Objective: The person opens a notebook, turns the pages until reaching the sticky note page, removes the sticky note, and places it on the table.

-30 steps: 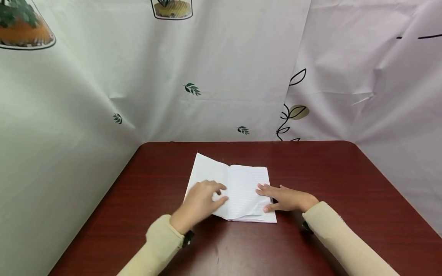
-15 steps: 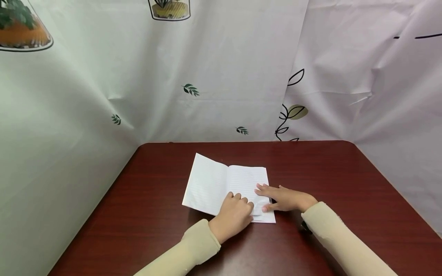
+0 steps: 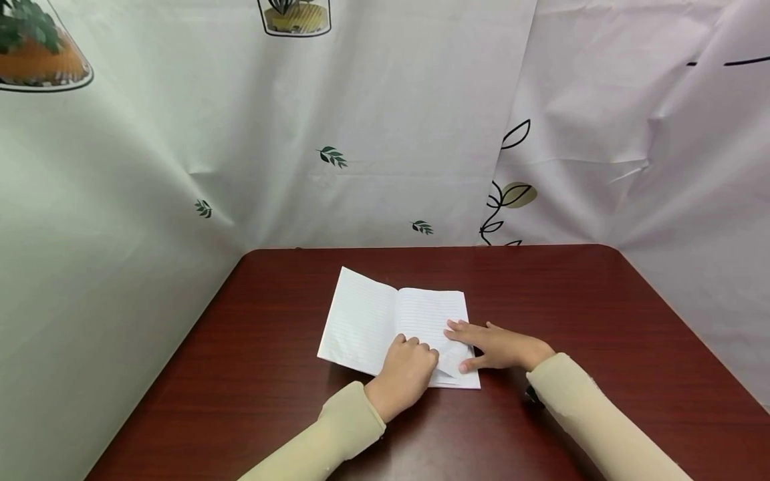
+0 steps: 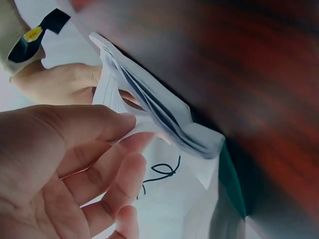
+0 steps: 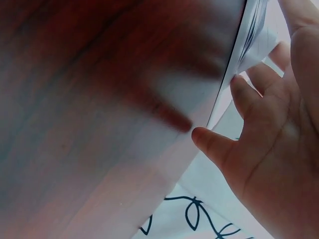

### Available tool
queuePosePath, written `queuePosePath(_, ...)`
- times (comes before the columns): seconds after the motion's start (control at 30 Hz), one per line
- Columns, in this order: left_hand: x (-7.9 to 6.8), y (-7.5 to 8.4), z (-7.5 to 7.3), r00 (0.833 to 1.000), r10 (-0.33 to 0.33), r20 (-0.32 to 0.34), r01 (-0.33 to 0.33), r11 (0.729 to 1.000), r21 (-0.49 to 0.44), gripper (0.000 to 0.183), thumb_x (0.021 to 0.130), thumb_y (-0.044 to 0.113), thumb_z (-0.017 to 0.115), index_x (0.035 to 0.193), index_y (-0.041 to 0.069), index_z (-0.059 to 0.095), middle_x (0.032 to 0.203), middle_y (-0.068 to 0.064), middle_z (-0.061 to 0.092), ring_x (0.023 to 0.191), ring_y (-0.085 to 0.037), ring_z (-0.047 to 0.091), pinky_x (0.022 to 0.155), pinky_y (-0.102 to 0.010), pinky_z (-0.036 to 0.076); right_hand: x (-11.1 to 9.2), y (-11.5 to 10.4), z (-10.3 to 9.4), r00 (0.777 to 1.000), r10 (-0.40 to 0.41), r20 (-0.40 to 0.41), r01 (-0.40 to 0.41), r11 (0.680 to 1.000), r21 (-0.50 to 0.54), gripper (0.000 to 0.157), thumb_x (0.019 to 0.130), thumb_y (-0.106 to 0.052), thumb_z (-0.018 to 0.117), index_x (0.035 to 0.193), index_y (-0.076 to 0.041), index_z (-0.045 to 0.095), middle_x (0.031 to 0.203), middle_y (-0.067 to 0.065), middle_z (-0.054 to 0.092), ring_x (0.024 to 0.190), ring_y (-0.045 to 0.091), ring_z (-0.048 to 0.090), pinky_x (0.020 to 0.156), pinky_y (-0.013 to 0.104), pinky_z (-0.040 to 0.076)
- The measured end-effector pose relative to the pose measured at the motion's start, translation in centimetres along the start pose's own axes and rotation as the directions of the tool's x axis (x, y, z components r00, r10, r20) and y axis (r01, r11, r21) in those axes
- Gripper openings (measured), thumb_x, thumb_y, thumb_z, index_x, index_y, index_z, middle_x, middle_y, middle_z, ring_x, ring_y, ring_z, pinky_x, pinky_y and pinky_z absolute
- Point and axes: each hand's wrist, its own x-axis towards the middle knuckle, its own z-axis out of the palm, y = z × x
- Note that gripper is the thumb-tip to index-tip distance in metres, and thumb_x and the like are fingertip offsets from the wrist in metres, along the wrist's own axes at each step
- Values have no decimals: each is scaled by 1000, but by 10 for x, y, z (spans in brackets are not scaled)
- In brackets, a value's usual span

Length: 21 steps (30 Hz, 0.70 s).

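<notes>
An open notebook (image 3: 361, 324) with lined white pages lies on the dark red table, its left side tilted up a little. My left hand (image 3: 404, 375) is over its near edge by the spine, knuckles up. In the left wrist view, thumb and forefinger of the left hand (image 4: 79, 154) pinch a page (image 4: 142, 123), bending it away from the stack; the other fingers curl loosely below. On the right page, near its outer edge, my right hand (image 3: 496, 345) rests with fingers spread. The right wrist view has the right hand (image 5: 271, 119) at the notebook's side, fingertips along the pages (image 5: 256, 47).
The wooden table (image 3: 289, 300) extends around the notebook on all sides. Behind and to the left hangs a white sheet (image 3: 385, 120) with printed plants, meeting the table's far edge. A dark wrist strap (image 3: 532, 394) shows below the right sleeve (image 3: 592, 407).
My left hand has moved right and nearer from the left page to the near edge by the spine, its fingers closing on a page. The right hand has stayed almost still.
</notes>
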Motion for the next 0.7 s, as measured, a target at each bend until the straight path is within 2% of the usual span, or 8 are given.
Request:
queuePosePath(0.1, 0, -5, 1, 999, -28, -17, 27, 998, -60, 10, 77, 16, 72, 69, 20, 68, 65, 5, 66, 59, -13, 59, 55, -28, 36, -2, 1, 0, 1000, 12, -20, -12, 1000, 2, 83, 84, -46, 67, 149, -6, 33, 157, 16, 25, 144, 38, 23, 108, 69, 15)
queuePosePath(0.2, -1, -11, 1, 997, -67, -24, 62, 984, -167, 16, 75, 13, 71, 63, 20, 64, 60, 5, 65, 57, -13, 60, 52, -27, 34, -3, 1, -1, 998, 41, -57, -40, 999, 16, 92, 82, -46, 69, 150, -1, 27, 157, 19, 22, 145, 38, 22, 108, 68, 16)
queuePosePath(0.3, -2, -20, -2, 993, -114, -17, 104, 952, -286, 12, 75, 12, 71, 66, 19, 68, 60, 6, 65, 58, -10, 61, 51, -26, 35, -3, 3, -1, 993, 84, -84, -83, 996, 24, 100, 81, -46, 70, 150, 6, 18, 157, 24, 18, 145, 40, 20, 108, 67, 17)
queuePosePath(0.37, -4, -26, -4, 988, -153, -3, 141, 915, -377, 7, 76, 11, 70, 72, 17, 72, 63, 7, 67, 58, -8, 60, 52, -25, 37, -2, 4, -1, 990, 110, -91, -109, 994, 21, 104, 82, -48, 69, 149, 9, 14, 157, 27, 15, 145, 41, 18, 108, 67, 17)
queuePosePath(0.43, -6, -34, -7, 978, -205, 28, 193, 859, -475, 6, 77, 12, 70, 78, 16, 74, 65, 7, 68, 56, -6, 57, 52, -23, 40, -2, 5, -2, 988, 129, -88, -127, 992, 25, 105, 83, -49, 68, 149, 10, 11, 157, 27, 12, 145, 42, 16, 109, 67, 16)
queuePosePath(0.5, -9, -42, -9, 965, -257, 57, 243, 790, -563, 4, 78, 12, 69, 75, 14, 72, 63, 7, 65, 54, -3, 51, 51, -20, 38, -3, 5, -2, 987, 133, -85, -132, 991, 27, 105, 84, -49, 67, 149, 11, 11, 157, 28, 11, 145, 43, 15, 108, 67, 16)
queuePosePath(0.63, -14, -60, -11, 922, -371, 110, 327, 593, -736, 9, 77, 11, 70, 69, 7, 66, 57, 2, 59, 51, -3, 43, 48, -19, 36, -3, 3, -2, 989, 131, -68, -129, 991, 23, 102, 85, -49, 66, 149, 11, 13, 157, 28, 13, 145, 43, 16, 109, 67, 15)
queuePosePath(0.7, -17, -71, -12, 893, -429, 137, 360, 499, -788, 9, 76, 11, 72, 72, 4, 68, 60, 0, 61, 53, -4, 44, 50, -20, 38, -3, 2, -1, 991, 122, -63, -121, 992, 21, 101, 85, -49, 65, 148, 10, 14, 156, 27, 14, 145, 43, 17, 108, 68, 15)
